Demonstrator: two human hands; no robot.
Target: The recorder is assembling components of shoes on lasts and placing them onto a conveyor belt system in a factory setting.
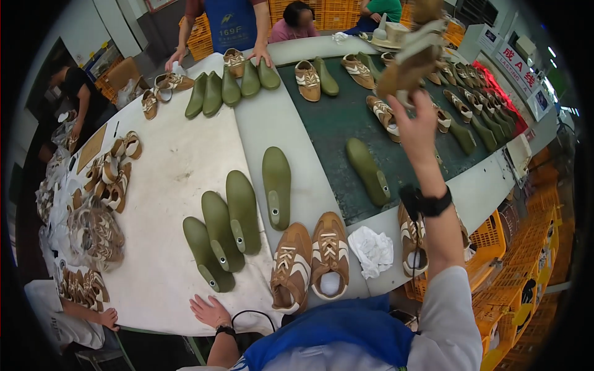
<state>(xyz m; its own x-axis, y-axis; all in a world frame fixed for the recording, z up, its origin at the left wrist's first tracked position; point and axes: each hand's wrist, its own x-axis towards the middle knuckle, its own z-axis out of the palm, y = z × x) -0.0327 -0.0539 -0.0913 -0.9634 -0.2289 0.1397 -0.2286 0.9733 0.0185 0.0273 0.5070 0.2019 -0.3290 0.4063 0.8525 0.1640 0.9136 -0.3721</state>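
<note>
My right hand (416,123) is raised over the green work surface, its fingers closed on a brown-and-white sneaker (411,62) that is blurred. Flat on the white table cover near the front edge rests my left hand (210,311), fingers spread and holding nothing. Beside it several green shoe lasts (213,232) stand in a slanting row, and another last (276,185) lies farther to the right. A pair of brown sneakers (291,266) with cream stripes sits right in front of me. Crumpled white paper (371,250) lies to the right of the pair.
The dark green belt (334,148) carries a single last (366,170) and rows of sneakers and lasts. Across the table a person in a blue apron (229,25) touches lasts. Bagged shoes (96,238) lie at left; orange crates (495,278) stand at right.
</note>
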